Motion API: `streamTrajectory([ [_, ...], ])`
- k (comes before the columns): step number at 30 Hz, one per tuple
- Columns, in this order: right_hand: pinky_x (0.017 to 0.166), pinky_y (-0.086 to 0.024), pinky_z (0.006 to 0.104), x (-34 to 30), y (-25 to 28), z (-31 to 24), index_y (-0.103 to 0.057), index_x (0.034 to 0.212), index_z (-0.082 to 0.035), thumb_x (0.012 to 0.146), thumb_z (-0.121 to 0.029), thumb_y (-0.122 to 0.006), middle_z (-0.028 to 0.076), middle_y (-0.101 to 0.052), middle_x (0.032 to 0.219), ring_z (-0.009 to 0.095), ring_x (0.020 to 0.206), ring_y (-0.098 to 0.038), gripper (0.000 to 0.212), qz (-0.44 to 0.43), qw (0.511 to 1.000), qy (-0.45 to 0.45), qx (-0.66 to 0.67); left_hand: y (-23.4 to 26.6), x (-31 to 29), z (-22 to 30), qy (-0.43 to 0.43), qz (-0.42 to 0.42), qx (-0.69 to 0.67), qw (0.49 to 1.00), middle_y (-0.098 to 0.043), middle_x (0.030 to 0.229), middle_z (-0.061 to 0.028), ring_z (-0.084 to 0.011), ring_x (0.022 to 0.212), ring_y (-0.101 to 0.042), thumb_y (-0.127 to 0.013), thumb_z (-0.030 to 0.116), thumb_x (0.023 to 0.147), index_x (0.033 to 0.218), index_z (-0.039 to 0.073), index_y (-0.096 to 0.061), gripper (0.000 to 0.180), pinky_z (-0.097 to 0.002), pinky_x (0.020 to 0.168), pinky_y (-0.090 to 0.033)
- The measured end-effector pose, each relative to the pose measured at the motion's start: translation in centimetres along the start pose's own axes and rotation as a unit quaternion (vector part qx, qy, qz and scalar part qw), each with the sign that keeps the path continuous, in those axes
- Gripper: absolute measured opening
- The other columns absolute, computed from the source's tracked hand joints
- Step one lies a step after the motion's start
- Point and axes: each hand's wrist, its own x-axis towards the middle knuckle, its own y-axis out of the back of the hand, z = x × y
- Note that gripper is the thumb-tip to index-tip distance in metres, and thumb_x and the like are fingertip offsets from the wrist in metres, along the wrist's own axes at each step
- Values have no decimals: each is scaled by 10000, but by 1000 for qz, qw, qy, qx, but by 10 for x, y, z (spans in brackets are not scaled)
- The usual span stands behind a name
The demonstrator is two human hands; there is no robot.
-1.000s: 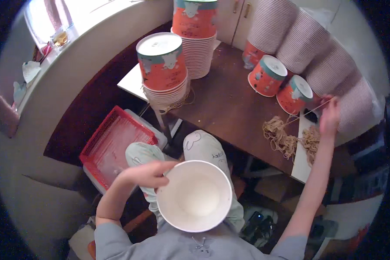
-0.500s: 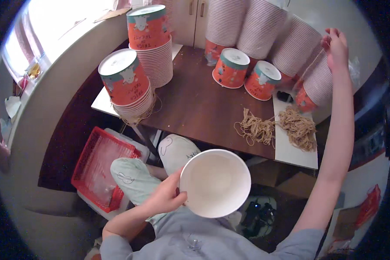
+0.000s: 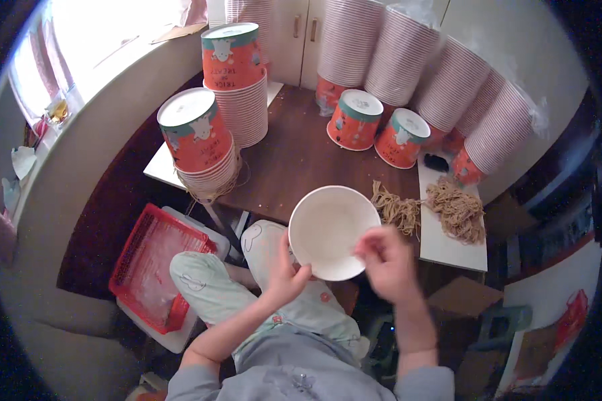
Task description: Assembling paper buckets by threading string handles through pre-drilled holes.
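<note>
A large white paper bucket [image 3: 328, 230] is tilted so that its bare inside shows, held above my lap. My left hand [image 3: 286, 274] grips its left side, thumb near the rim. At the lower right of the rim is my right hand [image 3: 388, 260], its fingers pinched together and partly blurred; whatever is in the pinch cannot be made out. Just past that hand, a loose bundle of tan string [image 3: 398, 208] lies on the table's near edge. Beside it sits a bigger tangled heap of string [image 3: 456, 210].
Printed orange buckets stand upside down in a front left stack [image 3: 197, 144] and a taller stack [image 3: 237, 83] behind. Two single buckets [image 3: 356, 120] stand mid-table. Tall wrapped stacks [image 3: 401, 60] line the back right. A red basket [image 3: 144, 267] is low at left.
My right hand has come down from high at the right to the bucket's rim. My left hand has moved the bucket slightly up and to the left.
</note>
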Motion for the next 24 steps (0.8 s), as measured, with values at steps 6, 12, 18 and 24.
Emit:
streamTrajectory([
  [6, 633, -477, 330, -18, -43, 49, -568, 911, -30, 763, -97, -586, 130, -609, 802, 253, 718, -605, 163, -98, 990, 22, -102, -2, -25, -5, 76, 34, -64, 994, -297, 1176, -132, -228, 931, -543, -446, -69, 775, 1245, 23, -131, 573, -300, 675, -538],
  [12, 688, -451, 376, -22, -51, 69, -600, 844, -55, 775, -148, -541, 107, -604, 794, 263, 780, -569, 130, -173, 965, 41, -192, 4, -37, -31, 100, 67, -83, 989, -368, 1094, -120, -172, 831, -571, -510, -11, 804, 1102, 4, -260, 388, -286, 660, -527],
  [18, 699, -451, 359, -24, -55, 73, -601, 819, -67, 743, -124, -538, 86, -583, 779, 248, 809, -548, 113, -202, 947, 71, -239, 6, -42, -32, 147, 73, -132, 978, -437, 1019, -88, -138, 837, -555, -523, 13, 818, 1044, 1, -330, 297, -268, 656, -516],
  [24, 693, -460, 349, -22, -58, 73, -591, 800, -84, 728, -116, -545, 66, -568, 765, 233, 812, -547, 92, -215, 936, 89, -264, 4, -41, -28, 165, 87, -168, 968, -446, 1011, -68, -120, 823, -543, -518, 21, 828, 1036, 14, -350, 268, -252, 664, -507],
])
